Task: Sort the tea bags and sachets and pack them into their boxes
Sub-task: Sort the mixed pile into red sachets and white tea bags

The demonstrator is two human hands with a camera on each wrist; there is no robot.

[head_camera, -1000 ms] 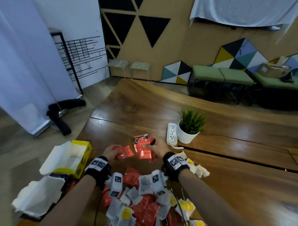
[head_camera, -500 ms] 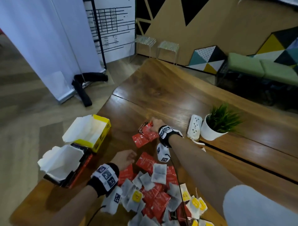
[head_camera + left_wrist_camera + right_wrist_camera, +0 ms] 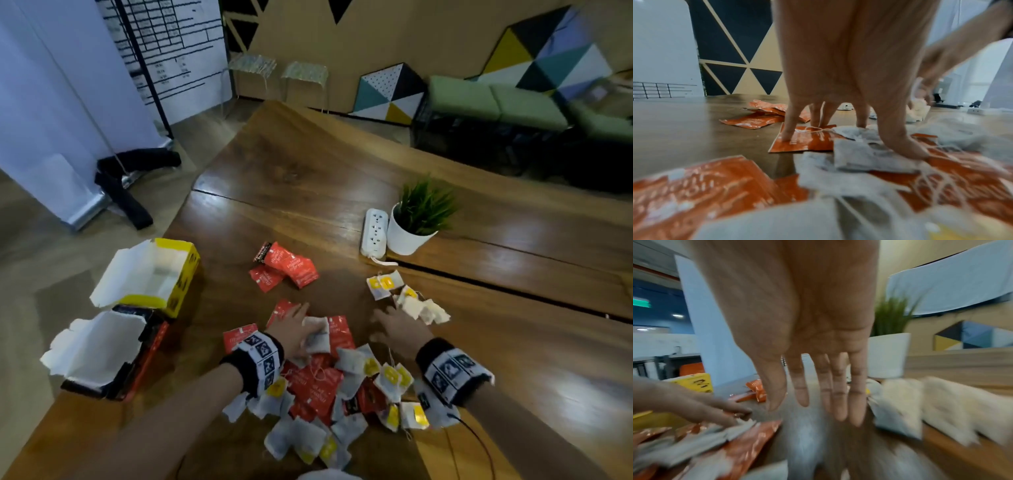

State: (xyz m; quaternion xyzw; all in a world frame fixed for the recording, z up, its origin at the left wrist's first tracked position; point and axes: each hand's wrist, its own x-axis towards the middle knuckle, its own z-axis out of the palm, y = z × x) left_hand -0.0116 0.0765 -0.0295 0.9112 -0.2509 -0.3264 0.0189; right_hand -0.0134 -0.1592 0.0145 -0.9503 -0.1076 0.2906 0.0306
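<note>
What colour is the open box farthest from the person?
Yellow outside, white inside: the open box, best seen in the head view.

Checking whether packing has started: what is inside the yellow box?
The open yellow box shows only its bare white lining and flaps; no tea bag or sachet is visible inside. Its near wall hides the bottom front corner, so that part cannot be checked.

potted plant (image 3: 416, 219) | power strip (image 3: 375, 233) beside it | wooden table (image 3: 308, 171)
</note>
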